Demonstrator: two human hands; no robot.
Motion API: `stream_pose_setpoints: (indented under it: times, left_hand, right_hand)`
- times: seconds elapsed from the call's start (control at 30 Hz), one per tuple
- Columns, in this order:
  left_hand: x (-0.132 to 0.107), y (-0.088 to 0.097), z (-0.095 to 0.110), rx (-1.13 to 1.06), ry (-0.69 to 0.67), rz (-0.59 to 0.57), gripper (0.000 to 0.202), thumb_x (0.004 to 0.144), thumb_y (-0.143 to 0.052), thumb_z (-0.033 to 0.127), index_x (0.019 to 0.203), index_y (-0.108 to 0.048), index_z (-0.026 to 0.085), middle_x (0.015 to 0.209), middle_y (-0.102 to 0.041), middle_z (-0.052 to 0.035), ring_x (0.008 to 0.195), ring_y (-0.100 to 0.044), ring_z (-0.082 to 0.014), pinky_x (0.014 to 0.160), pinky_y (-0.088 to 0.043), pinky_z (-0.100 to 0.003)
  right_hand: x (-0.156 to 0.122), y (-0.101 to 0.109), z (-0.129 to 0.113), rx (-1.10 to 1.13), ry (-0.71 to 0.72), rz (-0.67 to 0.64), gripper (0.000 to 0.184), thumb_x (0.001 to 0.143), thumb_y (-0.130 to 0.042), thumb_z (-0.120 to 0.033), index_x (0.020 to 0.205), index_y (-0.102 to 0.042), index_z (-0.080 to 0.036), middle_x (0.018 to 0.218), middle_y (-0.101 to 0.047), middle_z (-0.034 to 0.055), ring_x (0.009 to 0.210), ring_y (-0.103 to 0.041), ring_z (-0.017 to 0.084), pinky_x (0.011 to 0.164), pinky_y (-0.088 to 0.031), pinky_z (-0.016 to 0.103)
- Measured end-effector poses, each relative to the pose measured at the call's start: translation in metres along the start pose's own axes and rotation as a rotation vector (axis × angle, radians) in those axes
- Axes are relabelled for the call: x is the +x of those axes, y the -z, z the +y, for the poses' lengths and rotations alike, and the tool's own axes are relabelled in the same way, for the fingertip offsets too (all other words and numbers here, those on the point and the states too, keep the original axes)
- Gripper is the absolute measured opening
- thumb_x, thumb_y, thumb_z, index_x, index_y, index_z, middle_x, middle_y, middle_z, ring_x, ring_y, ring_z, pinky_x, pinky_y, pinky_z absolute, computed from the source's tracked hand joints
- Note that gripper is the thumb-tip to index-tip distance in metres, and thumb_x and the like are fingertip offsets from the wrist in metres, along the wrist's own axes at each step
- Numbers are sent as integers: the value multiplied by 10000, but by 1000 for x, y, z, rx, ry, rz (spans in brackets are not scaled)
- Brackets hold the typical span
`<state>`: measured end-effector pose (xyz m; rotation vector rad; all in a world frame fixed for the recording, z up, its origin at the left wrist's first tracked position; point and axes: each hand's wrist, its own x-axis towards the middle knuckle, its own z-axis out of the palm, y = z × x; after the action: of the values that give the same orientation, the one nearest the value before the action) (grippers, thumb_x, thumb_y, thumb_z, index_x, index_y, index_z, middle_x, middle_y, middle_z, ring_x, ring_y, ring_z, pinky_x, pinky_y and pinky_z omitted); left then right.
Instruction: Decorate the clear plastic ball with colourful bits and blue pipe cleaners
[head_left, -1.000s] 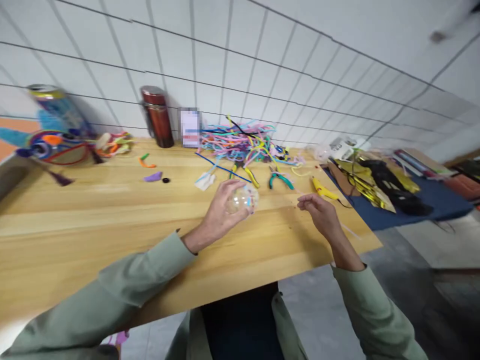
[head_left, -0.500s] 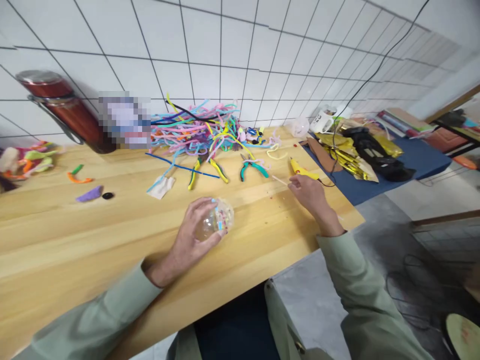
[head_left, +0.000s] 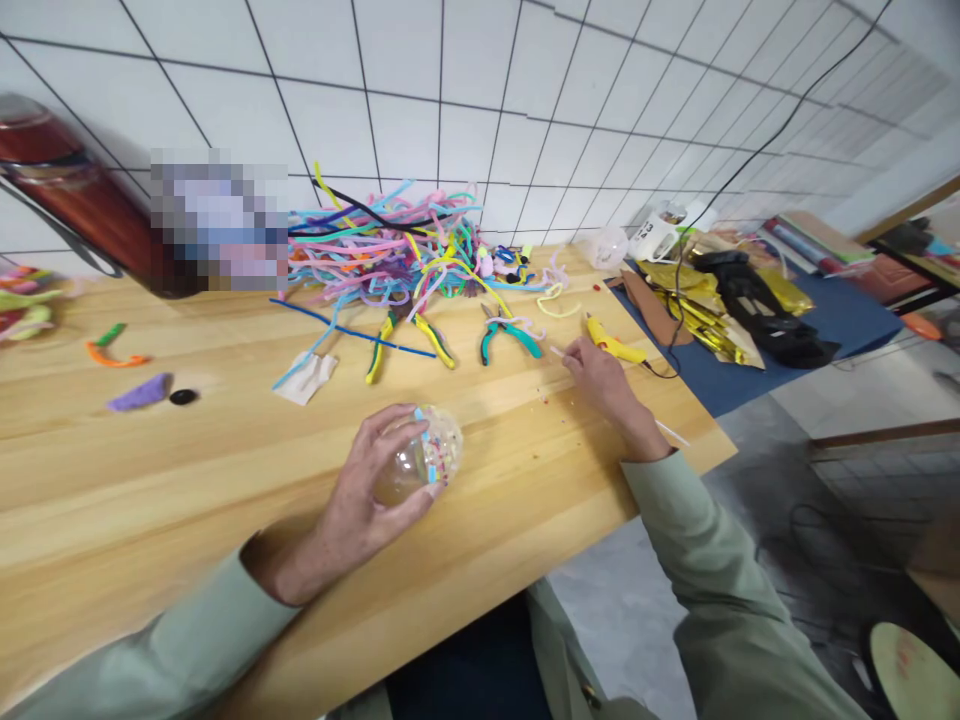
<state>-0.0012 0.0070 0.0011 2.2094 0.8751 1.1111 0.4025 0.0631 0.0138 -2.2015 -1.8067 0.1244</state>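
My left hand (head_left: 375, 475) curves around a clear ball (head_left: 409, 470), its fingers and thumb against the sides. Small coloured bits and light blue pieces show at the ball's right part. Over to the right, my right hand (head_left: 600, 380) is closed with its fingers pinched on a thin pale stick (head_left: 556, 351), of which only a short end sticks out. Just beyond that hand lies a yellow hot glue gun (head_left: 616, 342). Teal-handled pliers (head_left: 511, 337) rest to its left, and yellow-and-green-handled pliers (head_left: 435, 342) lie farther left.
A heap of pipe cleaners (head_left: 390, 245) lies along the tiled wall. At left stand a red thermos (head_left: 90, 210) and, lying nearer, a purple piece (head_left: 141, 393) and black disc (head_left: 182, 397). Gold foil packaging (head_left: 705, 320) covers the blue surface at right. A white stick (head_left: 673, 433) lies by my right wrist.
The view has shifted, so things at the left sit farther left. My right hand has moved slightly left, and less of the pale stick shows. My left hand still holds the ball.
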Motion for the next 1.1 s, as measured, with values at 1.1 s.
stream_pose_setpoints:
  times: [1.1]
  left_hand:
    - [9,3,-10,-15,-42,40,615,954,-744,200,1510,-500,294,1502,-553,-143,1459,-545,-306,1179,-529,-500]
  right_hand:
    - [13,6,-98,112,289,-41,149,963,-650,-203,1068,-755,-217,1116,-840,92,1009,-780,258,906,-579,377]
